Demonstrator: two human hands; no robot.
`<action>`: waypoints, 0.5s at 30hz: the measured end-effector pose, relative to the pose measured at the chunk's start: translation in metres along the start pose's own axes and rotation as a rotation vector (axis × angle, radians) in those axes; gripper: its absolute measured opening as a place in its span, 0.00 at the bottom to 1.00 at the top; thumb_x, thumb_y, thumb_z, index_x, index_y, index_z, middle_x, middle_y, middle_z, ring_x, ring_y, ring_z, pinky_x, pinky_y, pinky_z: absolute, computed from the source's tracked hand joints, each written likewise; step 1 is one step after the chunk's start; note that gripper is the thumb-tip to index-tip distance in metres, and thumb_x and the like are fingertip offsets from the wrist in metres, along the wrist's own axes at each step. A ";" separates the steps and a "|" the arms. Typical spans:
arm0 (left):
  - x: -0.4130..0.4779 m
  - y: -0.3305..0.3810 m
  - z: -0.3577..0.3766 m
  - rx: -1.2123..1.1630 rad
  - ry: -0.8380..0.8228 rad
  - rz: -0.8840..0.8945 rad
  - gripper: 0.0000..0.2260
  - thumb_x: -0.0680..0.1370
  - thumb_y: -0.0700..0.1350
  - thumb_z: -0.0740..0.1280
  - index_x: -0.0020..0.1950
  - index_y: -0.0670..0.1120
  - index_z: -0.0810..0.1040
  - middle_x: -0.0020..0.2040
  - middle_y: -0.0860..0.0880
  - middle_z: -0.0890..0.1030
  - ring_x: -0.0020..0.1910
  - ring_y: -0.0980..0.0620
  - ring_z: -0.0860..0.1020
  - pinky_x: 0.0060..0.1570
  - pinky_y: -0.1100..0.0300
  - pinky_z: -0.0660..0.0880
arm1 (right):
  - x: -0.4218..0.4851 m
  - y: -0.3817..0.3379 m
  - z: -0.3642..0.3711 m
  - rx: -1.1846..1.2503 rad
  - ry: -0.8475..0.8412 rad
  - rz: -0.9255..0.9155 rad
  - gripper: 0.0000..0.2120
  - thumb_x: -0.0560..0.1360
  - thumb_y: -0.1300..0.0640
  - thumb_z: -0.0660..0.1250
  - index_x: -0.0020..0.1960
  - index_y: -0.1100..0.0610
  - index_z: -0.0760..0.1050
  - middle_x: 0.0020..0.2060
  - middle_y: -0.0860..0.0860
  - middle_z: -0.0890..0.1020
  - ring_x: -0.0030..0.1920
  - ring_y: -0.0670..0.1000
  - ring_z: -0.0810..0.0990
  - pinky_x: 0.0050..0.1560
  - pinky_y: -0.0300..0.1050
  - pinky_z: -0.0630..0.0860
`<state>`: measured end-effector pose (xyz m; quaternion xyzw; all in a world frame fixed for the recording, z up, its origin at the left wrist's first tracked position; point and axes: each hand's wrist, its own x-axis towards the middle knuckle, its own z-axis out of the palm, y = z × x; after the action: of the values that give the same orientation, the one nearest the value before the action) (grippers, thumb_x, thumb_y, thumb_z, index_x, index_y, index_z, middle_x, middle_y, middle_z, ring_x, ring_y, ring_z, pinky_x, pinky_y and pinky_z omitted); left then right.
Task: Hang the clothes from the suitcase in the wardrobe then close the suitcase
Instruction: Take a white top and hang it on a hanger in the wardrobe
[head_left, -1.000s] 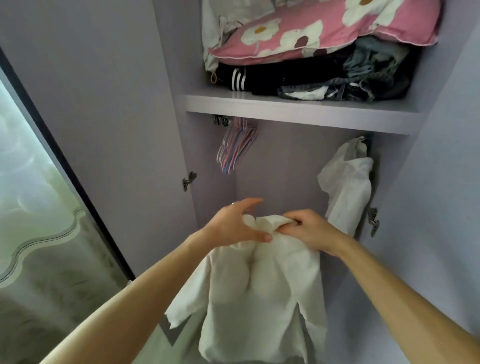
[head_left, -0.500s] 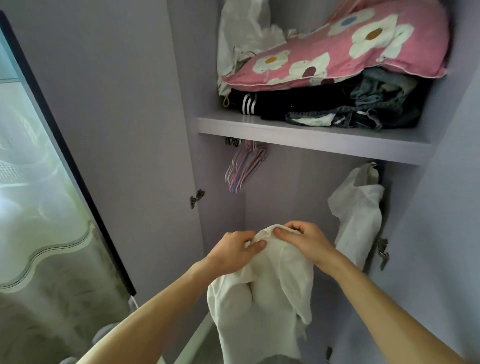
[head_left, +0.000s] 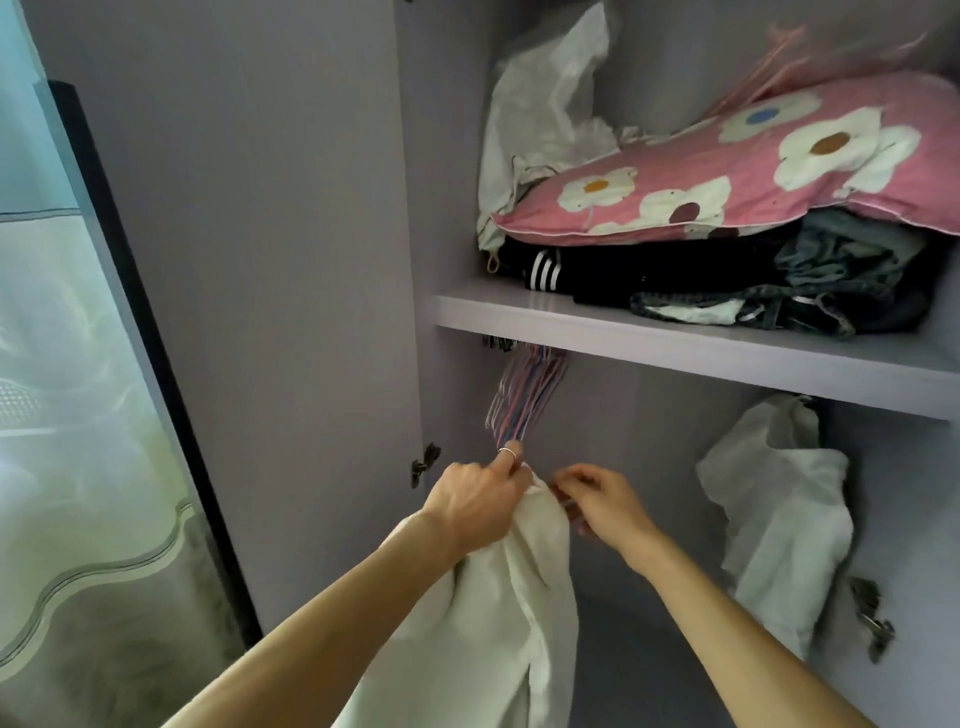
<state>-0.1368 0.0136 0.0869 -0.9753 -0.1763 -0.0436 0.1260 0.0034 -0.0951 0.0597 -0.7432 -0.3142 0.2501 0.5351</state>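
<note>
- Wardrobe door (head_left: 234, 260), left: stands open beside the working arm. Risk: a swung elbow knocks it, or it drifts inward and crowds the reach.
- Left hand (head_left: 475, 501): grip closed on the top of the white garment (head_left: 519, 597), which hangs below the fist inside the wardrobe opening, not yet on a hanger. Ringed finger lifts toward the hanger bunch. Risk: with fingers shared between two jobs, the cloth slips and drops to the wardrobe floor.
- Bundle of thin coloured hangers (head_left: 530, 400): hangs packed under the shelf (head_left: 675, 343). Risk: wires interlock, so pulling one drags several off the rail.
- Right hand (head_left: 605, 501): grip narrow, pinching what looks like a hanger wire beside the garment; blurred, so contact is uncertain. Risk: wire snags the fabric.
- Hung white garment (head_left: 784, 519), right: near the working space. Risk: brushed off its hanger.
</note>
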 end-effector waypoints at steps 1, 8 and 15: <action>0.008 -0.016 0.000 0.017 0.029 0.007 0.17 0.82 0.40 0.56 0.71 0.46 0.64 0.75 0.45 0.59 0.45 0.39 0.81 0.40 0.50 0.75 | 0.013 -0.003 0.005 -0.010 0.029 0.015 0.08 0.80 0.54 0.64 0.50 0.55 0.81 0.43 0.53 0.86 0.36 0.49 0.81 0.30 0.38 0.73; 0.051 -0.107 0.012 0.228 0.192 0.089 0.14 0.78 0.40 0.54 0.61 0.46 0.72 0.59 0.43 0.76 0.47 0.43 0.79 0.35 0.54 0.71 | 0.097 -0.008 0.019 -0.154 0.123 0.075 0.06 0.80 0.59 0.64 0.51 0.58 0.80 0.43 0.51 0.84 0.39 0.48 0.79 0.33 0.40 0.71; 0.109 -0.187 0.069 0.415 0.159 0.008 0.28 0.73 0.45 0.49 0.64 0.44 0.81 0.67 0.39 0.77 0.68 0.36 0.74 0.69 0.37 0.63 | 0.201 0.008 0.046 -0.383 0.161 0.091 0.14 0.80 0.52 0.64 0.60 0.60 0.73 0.55 0.57 0.80 0.54 0.56 0.77 0.55 0.45 0.72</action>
<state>-0.0988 0.2375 0.0775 -0.9226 -0.1670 -0.0828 0.3377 0.1088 0.0802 0.0313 -0.8623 -0.2783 0.1495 0.3957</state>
